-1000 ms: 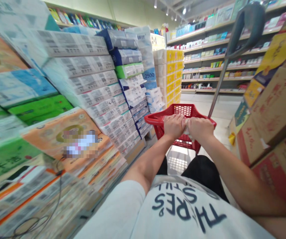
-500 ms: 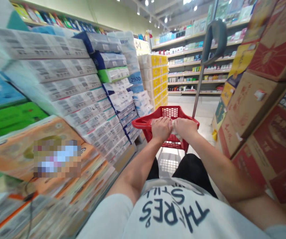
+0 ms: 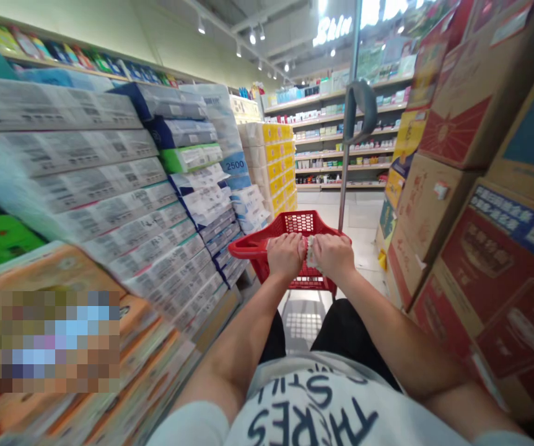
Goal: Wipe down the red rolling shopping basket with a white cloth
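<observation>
Both my hands are closed on the handle of a red plastic shopping cart [image 3: 247,248] straight in front of me. My left hand [image 3: 286,256] wraps the left part of the bar, knuckles up. Close beside it, my right hand [image 3: 334,255] grips the right part. A whitish frilled piece [image 3: 311,253] shows between the two hands; what it is, I cannot tell. The basket has mesh walls, and my hands hide part of its inside. A metal pole with a grey loop handle [image 3: 360,111] rises by the cart's right side.
Tall stacks of wrapped tissue packs [image 3: 109,186] line the left side, with orange packs [image 3: 141,334] nearer me. Cardboard cartons [image 3: 438,198] are piled close on the right. Pale floor [image 3: 360,215] leads to stocked shelves [image 3: 323,127] at the back.
The cart and I have moved forward along the aisle, and the view has swung a little right and up. A lit sign has come into sight. Both hands keep their grip.
</observation>
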Tool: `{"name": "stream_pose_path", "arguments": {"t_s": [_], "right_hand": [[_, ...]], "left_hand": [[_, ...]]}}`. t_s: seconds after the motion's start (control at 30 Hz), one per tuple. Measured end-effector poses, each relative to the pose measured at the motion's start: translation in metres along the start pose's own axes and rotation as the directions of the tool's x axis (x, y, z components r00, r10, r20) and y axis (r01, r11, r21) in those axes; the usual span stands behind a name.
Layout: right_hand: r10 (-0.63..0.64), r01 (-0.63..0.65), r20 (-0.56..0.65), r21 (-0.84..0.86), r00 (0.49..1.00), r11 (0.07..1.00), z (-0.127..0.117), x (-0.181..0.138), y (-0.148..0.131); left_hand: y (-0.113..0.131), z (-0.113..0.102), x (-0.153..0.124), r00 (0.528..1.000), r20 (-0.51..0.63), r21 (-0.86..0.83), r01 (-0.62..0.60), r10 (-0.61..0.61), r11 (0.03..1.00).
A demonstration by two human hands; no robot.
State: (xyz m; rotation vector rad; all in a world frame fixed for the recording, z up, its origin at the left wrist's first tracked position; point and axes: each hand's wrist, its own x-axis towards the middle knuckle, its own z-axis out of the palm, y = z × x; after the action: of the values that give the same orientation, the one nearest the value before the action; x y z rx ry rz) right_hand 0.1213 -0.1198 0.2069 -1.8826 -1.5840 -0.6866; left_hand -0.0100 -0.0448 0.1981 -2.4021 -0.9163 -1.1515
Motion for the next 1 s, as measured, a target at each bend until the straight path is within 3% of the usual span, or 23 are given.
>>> {"name": "stream_pose_path", "arguments": {"t_s": [0.1,0.17,0.27,0.33,0.47,0.53,0.73,0.8,0.93,1.0], "right_hand": [[0.009,-0.009,-0.019,0.009,1.0,1.0,-0.002,-0.004,-0.001],[0.083,-0.081,0.1,-0.023,0.991,0.996,-0.008,0.003,-0.004],[0.141,-0.122,0.341,-0.077,0.929,0.99,-0.018,0.018,-0.007],[0.13,-0.105,0.39,-0.084,0.912,0.991,-0.019,0.019,-0.009],[-0.036,0.04,0.14,-0.027,0.989,0.999,-0.014,0.0,-0.012],[-0.126,0.126,0.065,0.01,0.99,0.992,-0.012,-0.004,-0.01],[0.028,-0.04,0.362,0.026,0.932,0.999,-0.013,0.024,0.0],[0.034,-0.043,0.281,0.024,0.959,0.999,-0.009,0.019,-0.002],[-0.047,0.049,-0.03,0.053,0.998,0.997,-0.002,-0.007,-0.009],[-0.044,0.046,-0.042,0.054,0.998,0.997,-0.004,-0.01,-0.012]], "left_hand": [[-0.001,0.0,-0.002,1.0,-0.015,0.0,0.001,-0.001,1.0],[-0.001,-0.001,-0.005,1.0,-0.025,-0.004,-0.003,0.003,1.0],[-0.002,-0.004,-0.007,0.999,-0.031,-0.011,-0.01,0.009,1.0],[-0.004,-0.005,-0.007,0.999,-0.03,-0.013,-0.012,0.012,1.0],[-0.013,-0.005,-0.005,0.999,-0.017,-0.019,-0.027,0.027,0.999],[-0.019,-0.004,-0.003,0.999,-0.011,-0.021,-0.038,0.037,0.999],[-0.029,-0.002,0.0,0.999,-0.009,-0.014,-0.048,0.048,0.999],[-0.029,-0.002,0.0,0.999,-0.014,-0.013,-0.046,0.046,0.999],[-0.029,-0.004,-0.002,0.999,0.004,-0.029,-0.05,0.05,0.998],[-0.031,-0.006,-0.004,0.998,0.01,-0.037,-0.06,0.06,0.998]]}}
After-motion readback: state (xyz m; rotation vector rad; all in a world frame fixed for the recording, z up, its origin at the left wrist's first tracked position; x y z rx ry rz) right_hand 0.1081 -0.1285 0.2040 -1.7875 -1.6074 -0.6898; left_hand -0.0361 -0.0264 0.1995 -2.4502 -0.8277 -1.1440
